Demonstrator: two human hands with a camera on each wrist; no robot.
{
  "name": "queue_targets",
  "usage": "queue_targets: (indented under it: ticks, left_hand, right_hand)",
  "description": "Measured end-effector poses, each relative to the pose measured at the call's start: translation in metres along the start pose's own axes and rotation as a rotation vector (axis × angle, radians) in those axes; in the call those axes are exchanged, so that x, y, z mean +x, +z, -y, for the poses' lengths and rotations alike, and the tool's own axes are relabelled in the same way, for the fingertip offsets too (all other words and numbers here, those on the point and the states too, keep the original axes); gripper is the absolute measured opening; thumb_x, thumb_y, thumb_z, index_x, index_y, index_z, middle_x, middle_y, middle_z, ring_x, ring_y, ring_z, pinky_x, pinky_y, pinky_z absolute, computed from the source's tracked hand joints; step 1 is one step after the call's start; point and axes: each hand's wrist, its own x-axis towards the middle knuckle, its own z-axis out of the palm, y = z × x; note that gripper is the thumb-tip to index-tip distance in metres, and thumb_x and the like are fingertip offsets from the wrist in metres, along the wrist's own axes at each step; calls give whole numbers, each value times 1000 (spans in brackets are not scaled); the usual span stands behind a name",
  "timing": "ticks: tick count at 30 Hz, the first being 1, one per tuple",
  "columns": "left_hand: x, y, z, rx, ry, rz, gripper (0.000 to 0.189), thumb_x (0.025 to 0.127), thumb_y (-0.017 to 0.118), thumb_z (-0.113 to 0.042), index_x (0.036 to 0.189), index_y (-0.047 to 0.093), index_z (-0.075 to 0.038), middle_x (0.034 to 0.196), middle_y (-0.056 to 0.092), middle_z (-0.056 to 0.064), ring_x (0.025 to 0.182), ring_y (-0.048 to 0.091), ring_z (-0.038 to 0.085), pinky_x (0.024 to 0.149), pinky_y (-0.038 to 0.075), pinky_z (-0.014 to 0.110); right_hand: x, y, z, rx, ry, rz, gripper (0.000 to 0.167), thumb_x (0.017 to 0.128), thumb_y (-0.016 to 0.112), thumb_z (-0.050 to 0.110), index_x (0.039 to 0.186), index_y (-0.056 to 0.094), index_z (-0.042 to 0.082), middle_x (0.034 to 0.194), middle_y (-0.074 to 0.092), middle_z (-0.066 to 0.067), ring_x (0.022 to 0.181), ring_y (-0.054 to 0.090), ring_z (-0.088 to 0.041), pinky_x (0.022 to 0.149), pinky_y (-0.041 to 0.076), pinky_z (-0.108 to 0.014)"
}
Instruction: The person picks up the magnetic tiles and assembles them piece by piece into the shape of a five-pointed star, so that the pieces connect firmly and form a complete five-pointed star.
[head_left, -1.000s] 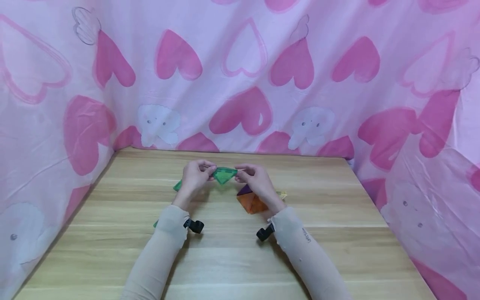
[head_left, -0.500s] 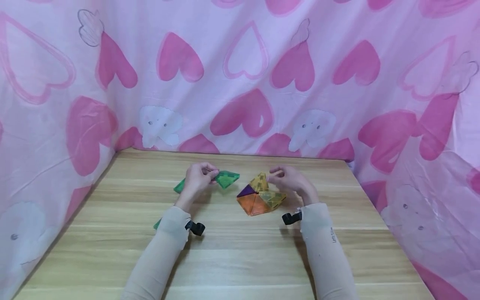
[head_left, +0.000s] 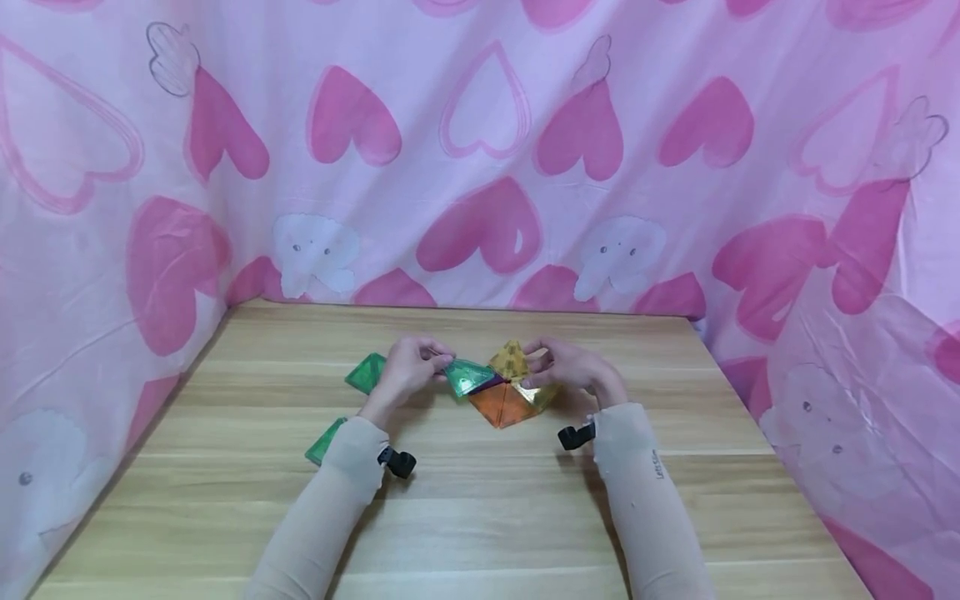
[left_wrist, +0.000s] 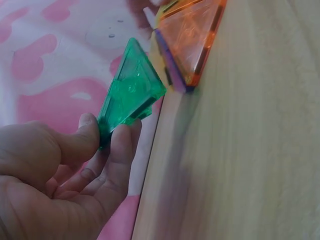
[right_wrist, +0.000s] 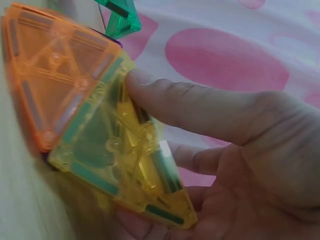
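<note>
My left hand [head_left: 408, 371] pinches a green triangular magnetic tile piece [left_wrist: 131, 85] by one corner between thumb and fingers. The piece is raised over the left side of a cluster of joined magnetic tiles; whether it touches them I cannot tell. That cluster has orange tiles [head_left: 501, 407] in front, a purple tile [head_left: 489, 384] mostly covered by the green, and yellow tiles [right_wrist: 107, 145] at the back and right. With its thumb at a yellow tile's corner and its fingers behind, my right hand [head_left: 570, 367] holds the yellow part, one tile of which stands up.
Two more green tile pieces lie on the wooden table [head_left: 480, 517]: one [head_left: 365, 372] beyond the left wrist, another [head_left: 325, 442] beside the left sleeve, partly covered. A pink heart-patterned curtain [head_left: 480, 225] encloses the table's back and sides.
The right hand let go of the green piece, moved right and took hold of the yellow tiles. The left hand carried the green piece right and towards me, over the purple tile.
</note>
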Motion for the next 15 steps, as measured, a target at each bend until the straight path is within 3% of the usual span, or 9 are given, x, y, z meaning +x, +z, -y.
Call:
queue_targets:
  ticks: [5,9,15]
  left_hand:
    - [2,6,0,31,-1,-9,8,105,78,-8,110,84,-6,97,82,12,85,82,36,78,69,44]
    - [3,9,-1,4,-20,-9,7,105,78,-6,109,84,-5,95,80,12,88,80,38,80,69,44]
    - [2,10,0,62,-36,34,18,107,74,-5,123,81,-6,107,77,16,90,81,34,72,67,40]
  right_hand:
    - [4,1,-1,-5,-41,-7,71,96,91,24,156,55,12,145,66,-17,136,61,-36,125,42,-63]
    - [6,2,0,-7,-65,-15,69,96,90,22,155,58,12,146,67,-16,135,63,-34,123,46,-61]
    - [6,5,0,-27,-66,-6,65,98,89,24,155,60,13,144,68,-15,133,64,-33,120,49,-59]
